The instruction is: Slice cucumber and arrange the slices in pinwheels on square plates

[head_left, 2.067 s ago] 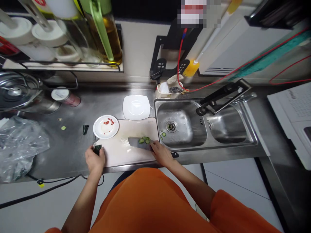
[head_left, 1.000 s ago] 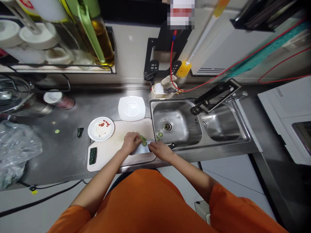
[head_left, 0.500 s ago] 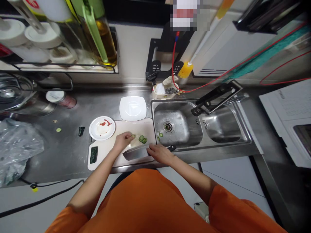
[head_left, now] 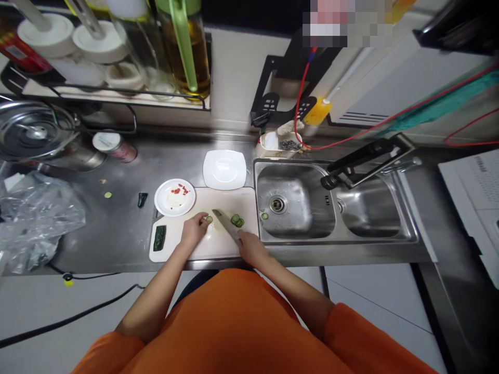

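Observation:
My right hand (head_left: 251, 248) is wrapped around the handle of a kitchen knife (head_left: 226, 222). Its blade slants up and left across the white cutting board (head_left: 228, 252). My left hand (head_left: 194, 229) pinches at a small cucumber slice (head_left: 209, 219) left of the blade tip; the fingers partly cover it. Several cucumber slices (head_left: 236, 221) lie in a small pile on the right of the blade. A dark green cucumber piece (head_left: 159, 238) rests at the board's left end. Behind the board's left part, a white plate (head_left: 158, 201) holds red chopped bits.
A white square plate (head_left: 224, 169) stands behind the board. To the right is a double sink (head_left: 292, 228) with a black faucet (head_left: 351, 161). On the left are a cucumber end (head_left: 142, 199), a lidded jar (head_left: 115, 147) and a plastic bag (head_left: 42, 218).
The knife has swung from lying nearly crosswise to pointing up and left, its blade now between the left hand and the slice pile. The camera view has shifted left.

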Available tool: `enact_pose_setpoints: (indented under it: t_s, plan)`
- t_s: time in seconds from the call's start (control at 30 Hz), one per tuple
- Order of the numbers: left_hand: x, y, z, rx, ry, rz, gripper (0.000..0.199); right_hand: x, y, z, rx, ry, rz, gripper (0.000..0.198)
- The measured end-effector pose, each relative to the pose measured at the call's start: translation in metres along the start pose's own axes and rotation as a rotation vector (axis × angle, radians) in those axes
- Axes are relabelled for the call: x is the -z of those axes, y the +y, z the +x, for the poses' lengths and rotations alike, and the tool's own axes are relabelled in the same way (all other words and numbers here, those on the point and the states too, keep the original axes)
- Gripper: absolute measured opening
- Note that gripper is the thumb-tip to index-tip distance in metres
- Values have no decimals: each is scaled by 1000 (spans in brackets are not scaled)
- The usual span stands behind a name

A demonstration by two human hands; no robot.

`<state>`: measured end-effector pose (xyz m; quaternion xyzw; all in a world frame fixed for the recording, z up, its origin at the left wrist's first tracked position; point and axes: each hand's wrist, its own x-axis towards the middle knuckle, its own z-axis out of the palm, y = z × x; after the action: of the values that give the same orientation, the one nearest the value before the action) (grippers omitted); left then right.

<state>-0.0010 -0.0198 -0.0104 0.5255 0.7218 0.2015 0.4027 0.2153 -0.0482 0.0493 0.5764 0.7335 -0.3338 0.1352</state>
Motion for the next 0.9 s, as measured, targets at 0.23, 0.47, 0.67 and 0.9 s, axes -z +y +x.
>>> enact_pose_setpoints:
  t_s: [0.23,0.47,0.67,0.9]
  plan:
    - [-4,-6,-4,-131,76,116,30,2,-11,4,-36,-66,-27,44]
    - [-10,-12,-8,-183,128,159,24,5,-20,4,-29,-64,-85,39]
    - [-12,-14,-10,-187,160,143,25,2,-29,-11,0,-112,-117,37]
    - [-14,-16,-9,-202,180,135,23,-2,-36,-14,-6,-140,-99,41]
